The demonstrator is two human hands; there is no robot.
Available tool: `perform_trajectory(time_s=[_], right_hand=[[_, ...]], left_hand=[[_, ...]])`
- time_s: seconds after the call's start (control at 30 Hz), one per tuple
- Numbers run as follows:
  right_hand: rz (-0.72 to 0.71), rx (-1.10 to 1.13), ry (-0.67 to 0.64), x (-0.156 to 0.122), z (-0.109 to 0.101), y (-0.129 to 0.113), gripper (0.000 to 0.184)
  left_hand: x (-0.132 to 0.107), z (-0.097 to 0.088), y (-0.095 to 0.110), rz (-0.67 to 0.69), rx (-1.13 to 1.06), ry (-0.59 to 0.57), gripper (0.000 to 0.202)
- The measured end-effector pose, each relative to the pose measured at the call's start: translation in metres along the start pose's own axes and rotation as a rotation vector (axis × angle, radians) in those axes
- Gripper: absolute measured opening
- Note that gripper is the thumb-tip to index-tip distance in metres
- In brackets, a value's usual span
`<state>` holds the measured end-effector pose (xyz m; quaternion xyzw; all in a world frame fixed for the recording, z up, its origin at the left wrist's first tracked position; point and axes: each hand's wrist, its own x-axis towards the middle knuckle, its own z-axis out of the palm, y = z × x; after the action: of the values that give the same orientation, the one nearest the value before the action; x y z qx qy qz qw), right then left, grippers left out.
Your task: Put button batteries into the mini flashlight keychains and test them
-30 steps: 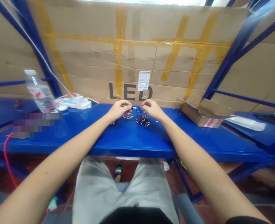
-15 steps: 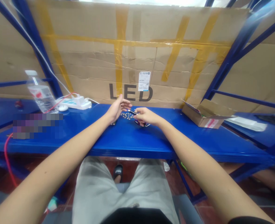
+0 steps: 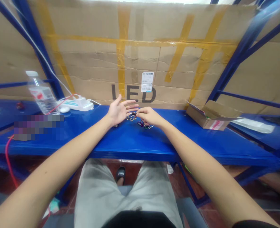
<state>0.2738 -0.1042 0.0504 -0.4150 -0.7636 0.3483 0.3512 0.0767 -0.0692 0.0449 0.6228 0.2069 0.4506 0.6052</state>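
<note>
My left hand (image 3: 120, 110) is held above the blue table with its palm turned inward and fingers spread, nothing in its grasp. My right hand (image 3: 149, 116) pinches a small slim dark piece (image 3: 133, 113) with fingertips and thumb. The piece points at the left fingers; whether it touches them I cannot tell. Between and below the hands lie several small round metallic pieces (image 3: 131, 118). Under the right hand are small shiny purple and green pieces (image 3: 145, 125), partly covered. A few more metallic bits (image 3: 115, 126) show beneath the left wrist.
A large cardboard sheet (image 3: 94, 69) rises behind the blue table (image 3: 135, 144). An open cardboard box (image 3: 211, 118) stands to the right. On the left are a water bottle (image 3: 42, 95), a power strip (image 3: 82, 105) and a red cable (image 3: 8, 155). Blue frame posts flank both sides.
My left hand has opened wider, its fingers spreading toward the right. The slim dark piece in my right hand now points more level, and the purple and green pieces show more.
</note>
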Motion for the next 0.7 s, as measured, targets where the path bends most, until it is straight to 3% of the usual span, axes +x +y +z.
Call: perform_trajectory(time_s=[0.2,0.7], right_hand=[[0.01,-0.061,-0.009,-0.0022,0.0003,-0.0039,0.016],[-0.053,-0.1,-0.009,-0.0023,-0.0026,-0.0046,0.018]], left_hand=[[0.002,-0.0035,-0.0031,-0.049,-0.135,0.004,0.088],[0.0029,-0.0061,-0.0043,-0.047,-0.117,0.005,0.086]])
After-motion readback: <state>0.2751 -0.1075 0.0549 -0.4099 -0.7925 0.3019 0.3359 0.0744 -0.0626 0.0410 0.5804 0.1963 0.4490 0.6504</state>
